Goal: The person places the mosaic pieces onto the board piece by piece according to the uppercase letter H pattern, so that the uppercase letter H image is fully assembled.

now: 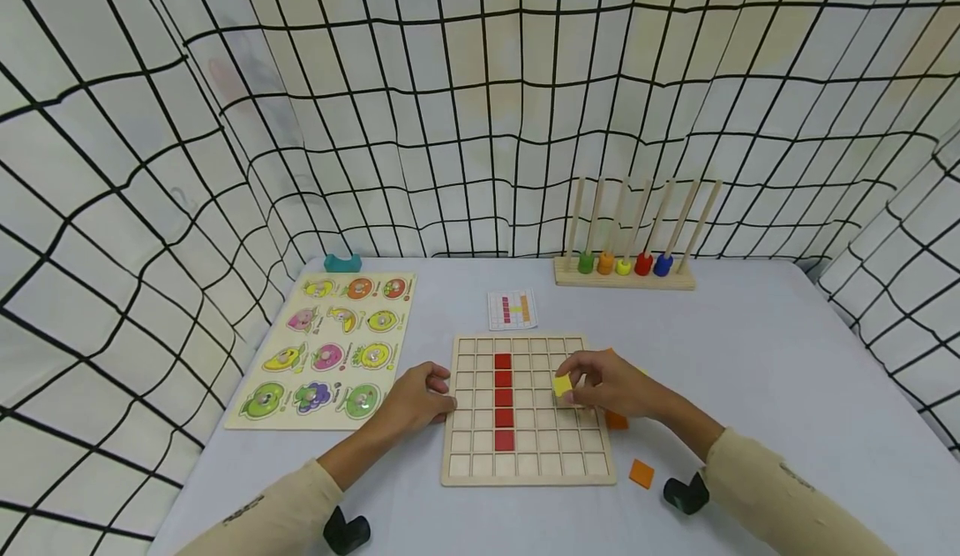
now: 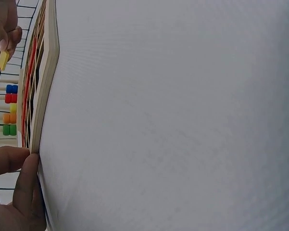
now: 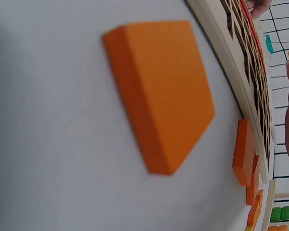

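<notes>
A wooden grid board (image 1: pixel 528 468) lies flat on the table, with a column of several red tiles (image 1: pixel 503 398) in its cells. My right hand (image 1: pixel 618 381) pinches a yellow tile (image 1: pixel 562 385) between thumb and fingers, over the right part of the grid. In the left wrist view the yellow tile (image 2: pixel 3 60) appears raised above the board. My left hand (image 1: pixel 420 393) is at the board's left edge; thumb and finger pinch that edge in the left wrist view. Orange tiles (image 1: pixel 617 420) lie beside the board's right edge, partly hidden by my right hand.
One loose orange tile (image 1: pixel 641 473) lies nearer me on the right. Behind the board is a small pattern card (image 1: pixel 512 310). A fruit puzzle board (image 1: pixel 330 352) lies left, a peg stand with coloured beads (image 1: pixel 624 277) back right, a teal piece (image 1: pixel 342 263) back left. Black netting surrounds the table.
</notes>
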### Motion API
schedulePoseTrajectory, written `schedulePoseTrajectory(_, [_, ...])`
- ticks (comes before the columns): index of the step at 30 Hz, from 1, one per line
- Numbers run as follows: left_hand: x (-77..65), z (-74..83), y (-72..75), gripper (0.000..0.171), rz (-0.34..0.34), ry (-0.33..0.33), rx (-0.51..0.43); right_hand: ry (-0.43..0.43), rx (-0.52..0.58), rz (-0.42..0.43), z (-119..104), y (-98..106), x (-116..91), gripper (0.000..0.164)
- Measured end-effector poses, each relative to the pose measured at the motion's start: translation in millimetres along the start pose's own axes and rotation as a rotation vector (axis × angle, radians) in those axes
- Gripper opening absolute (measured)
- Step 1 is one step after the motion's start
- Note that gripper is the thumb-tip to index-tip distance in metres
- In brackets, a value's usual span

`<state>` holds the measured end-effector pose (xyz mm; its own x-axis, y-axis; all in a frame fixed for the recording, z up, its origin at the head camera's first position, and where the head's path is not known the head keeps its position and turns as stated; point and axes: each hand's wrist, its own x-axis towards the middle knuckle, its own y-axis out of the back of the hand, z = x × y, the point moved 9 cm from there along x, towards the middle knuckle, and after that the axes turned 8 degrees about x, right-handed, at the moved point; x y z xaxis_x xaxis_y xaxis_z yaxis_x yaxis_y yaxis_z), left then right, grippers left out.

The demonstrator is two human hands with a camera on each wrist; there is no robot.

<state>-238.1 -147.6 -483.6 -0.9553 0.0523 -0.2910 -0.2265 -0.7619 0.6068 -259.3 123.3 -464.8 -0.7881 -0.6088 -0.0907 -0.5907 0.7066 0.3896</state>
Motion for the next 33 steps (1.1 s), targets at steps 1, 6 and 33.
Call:
schedulePoseTrajectory(1, [0.2, 0.0, 0.2, 0.042, 0.0, -0.002, 0.0, 0.008, -0.007, 0.003, -1, 0, 1, 0.034])
schedulePoseTrajectory(6, [2.1, -0.7, 0.6, 0.042, 0.01, -0.02, 0.004, 0.037, -0.038, 0.024, -4, -3, 3, 0.032])
schedulePoseTrajectory(33, [3.4, -0.1, 0.4, 0.042, 0.001, -0.021, 0.013, -0.018, 0.04, -0.05, -4, -30, 19, 0.03])
